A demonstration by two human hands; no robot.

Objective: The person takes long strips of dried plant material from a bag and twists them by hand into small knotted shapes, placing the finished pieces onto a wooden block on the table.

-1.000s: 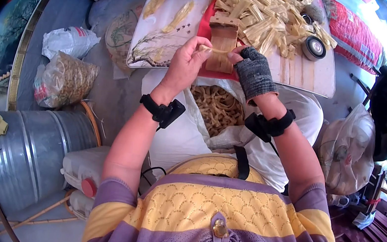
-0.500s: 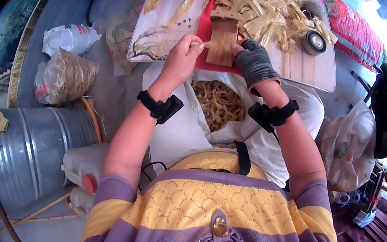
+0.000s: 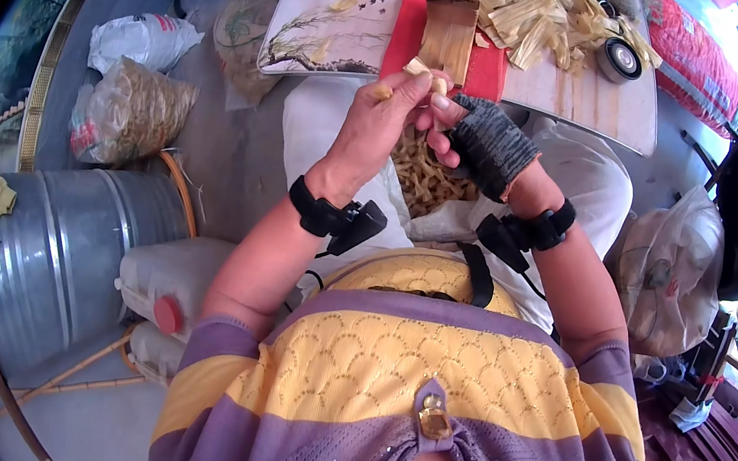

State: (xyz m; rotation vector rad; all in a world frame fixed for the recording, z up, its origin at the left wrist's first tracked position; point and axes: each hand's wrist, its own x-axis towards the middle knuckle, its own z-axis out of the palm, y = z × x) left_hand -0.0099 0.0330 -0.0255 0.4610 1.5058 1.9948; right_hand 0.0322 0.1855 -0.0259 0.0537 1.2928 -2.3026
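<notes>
Indoors, left hand [image 3: 372, 121] and right hand [image 3: 493, 146] pinch a pale strip [image 3: 417, 67] near a table [image 3: 608, 114], grey drum [image 3: 84, 255] leftward.

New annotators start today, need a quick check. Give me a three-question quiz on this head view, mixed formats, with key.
1. Multiple choice: which hand wears the grey knitted fingerless glove?
A) left
B) right
C) both
2. True or false: the small pale-yellow folded strip is held at the fingertips.
3. Fill in: the flat brown wooden-looking board rests on a flat sheet coloured ____.

Key:
1. B, the right hand.
2. True: the bare left hand pinches it, with the right thumb close beside it.
3. Red; the sheet shows on both sides of the board.
</notes>
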